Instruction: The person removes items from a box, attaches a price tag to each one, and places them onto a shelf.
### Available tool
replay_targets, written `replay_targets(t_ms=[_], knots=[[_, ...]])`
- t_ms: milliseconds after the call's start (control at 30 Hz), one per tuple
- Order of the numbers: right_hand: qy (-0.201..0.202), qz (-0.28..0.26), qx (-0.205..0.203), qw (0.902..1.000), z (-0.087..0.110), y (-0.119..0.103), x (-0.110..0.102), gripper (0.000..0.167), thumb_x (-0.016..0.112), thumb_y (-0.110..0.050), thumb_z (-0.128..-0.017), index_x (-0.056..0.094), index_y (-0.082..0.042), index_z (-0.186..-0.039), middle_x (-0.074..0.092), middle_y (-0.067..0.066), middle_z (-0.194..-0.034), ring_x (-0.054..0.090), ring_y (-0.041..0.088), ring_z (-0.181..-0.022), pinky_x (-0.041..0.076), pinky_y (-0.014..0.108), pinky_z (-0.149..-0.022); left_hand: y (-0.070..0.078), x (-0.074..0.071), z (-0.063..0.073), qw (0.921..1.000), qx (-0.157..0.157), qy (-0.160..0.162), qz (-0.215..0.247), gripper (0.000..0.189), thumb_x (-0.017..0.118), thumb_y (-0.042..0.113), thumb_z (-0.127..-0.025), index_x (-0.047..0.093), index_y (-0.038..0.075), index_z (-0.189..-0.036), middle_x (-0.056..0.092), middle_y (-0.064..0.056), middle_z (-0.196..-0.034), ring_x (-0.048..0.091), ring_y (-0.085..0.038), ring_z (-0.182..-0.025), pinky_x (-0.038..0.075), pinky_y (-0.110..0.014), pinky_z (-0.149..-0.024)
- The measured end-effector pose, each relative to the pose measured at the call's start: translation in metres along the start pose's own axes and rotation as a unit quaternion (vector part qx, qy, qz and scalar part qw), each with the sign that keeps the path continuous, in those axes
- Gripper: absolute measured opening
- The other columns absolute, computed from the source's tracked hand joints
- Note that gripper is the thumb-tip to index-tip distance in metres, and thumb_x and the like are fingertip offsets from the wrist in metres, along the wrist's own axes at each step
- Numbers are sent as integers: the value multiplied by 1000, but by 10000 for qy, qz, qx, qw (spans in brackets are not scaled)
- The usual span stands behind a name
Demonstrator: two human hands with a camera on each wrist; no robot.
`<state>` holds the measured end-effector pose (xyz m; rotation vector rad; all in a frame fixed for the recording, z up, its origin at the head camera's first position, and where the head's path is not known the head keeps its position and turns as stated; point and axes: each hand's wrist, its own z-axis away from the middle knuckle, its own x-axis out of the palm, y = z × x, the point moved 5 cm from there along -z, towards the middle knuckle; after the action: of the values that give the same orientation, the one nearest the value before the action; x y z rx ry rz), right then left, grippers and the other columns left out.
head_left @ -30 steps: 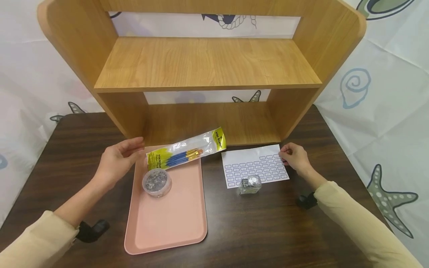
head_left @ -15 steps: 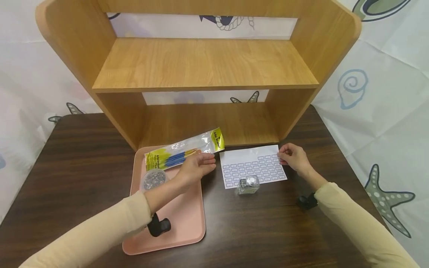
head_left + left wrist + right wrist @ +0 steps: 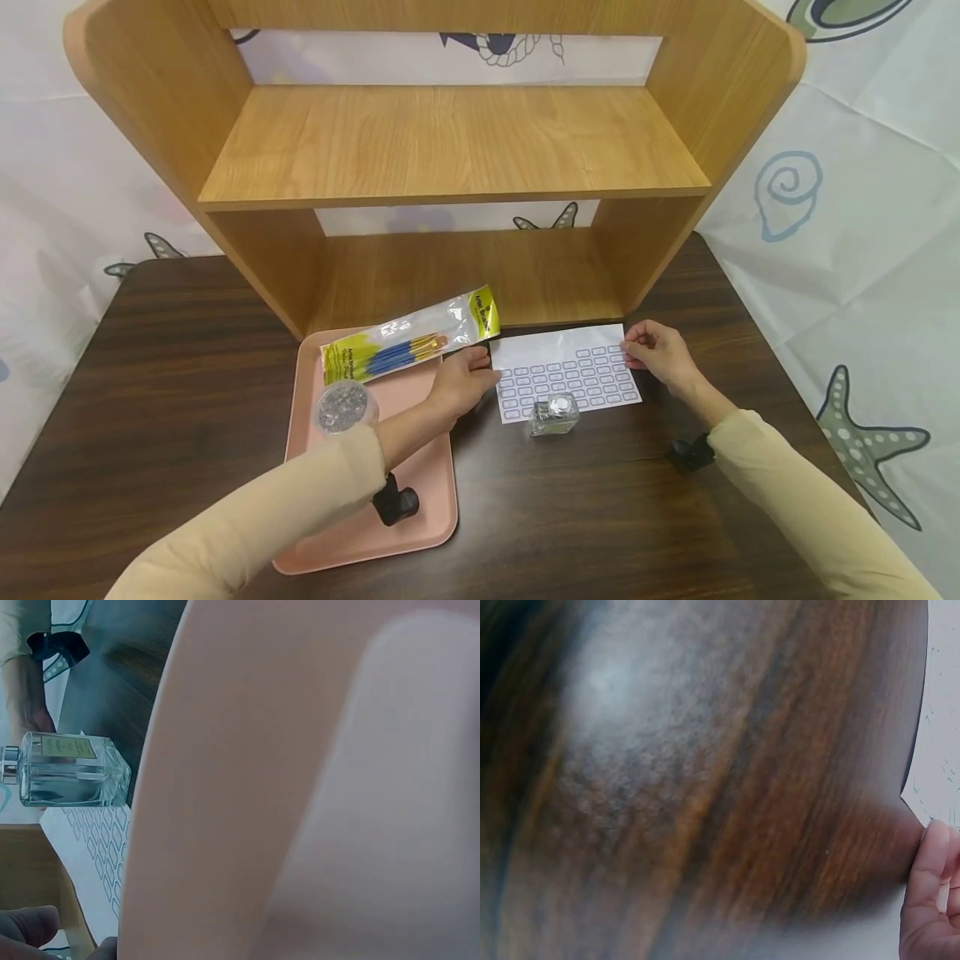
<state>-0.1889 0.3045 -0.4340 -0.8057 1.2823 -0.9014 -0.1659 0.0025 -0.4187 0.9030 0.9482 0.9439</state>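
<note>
A white sheet of labels (image 3: 566, 375) with blue-outlined boxes lies on the dark table. My right hand (image 3: 660, 354) pinches its right edge; in the right wrist view the fingers (image 3: 930, 862) meet the paper's corner. At the sheet's left edge is my left hand (image 3: 461, 387), its thumb overlapping the paper's border. In the left wrist view its digits (image 3: 34, 926) look spread apart, though partly out of frame. A square glass perfume bottle (image 3: 553, 415) stands at the sheet's front edge. Left of that hand, a packet of artist brushes (image 3: 412, 342) lies across the tray's back rim.
The pink tray (image 3: 431, 521) sits under the left forearm and holds a round clear tub (image 3: 345, 406) of small silvery pieces. Behind everything stands a two-level wooden shelf (image 3: 457, 142). Dark wood table (image 3: 600, 517) extends in front.
My left hand has moved right from beside the tray, across the brush packet, to the sheet's left edge. The right hand has stayed on the sheet's right edge.
</note>
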Motion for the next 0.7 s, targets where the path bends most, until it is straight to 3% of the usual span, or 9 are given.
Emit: replay_targets(t_ms=[367,700], knots=[[26,-243,-62,9997,0,3,-1,7,57,7,-88,55,8,-94,56,11,-79,60,8,-64,56,25,-62,-2,4,-4,9998,-154,40,-111,53,57,7,-91,37,-11,-136,48,-26,-134,51,-35,-122,43,-40,-99],[47,-341,-34,9994,1,1,-2,15,59,5,-88,51,14,-97,56,6,-77,60,7,-64,56,24,-62,-3,7,-5,9998,-88,173,70,48,59,4,-89,44,-9,-133,56,-21,-123,56,-32,-115,47,-36,-95]])
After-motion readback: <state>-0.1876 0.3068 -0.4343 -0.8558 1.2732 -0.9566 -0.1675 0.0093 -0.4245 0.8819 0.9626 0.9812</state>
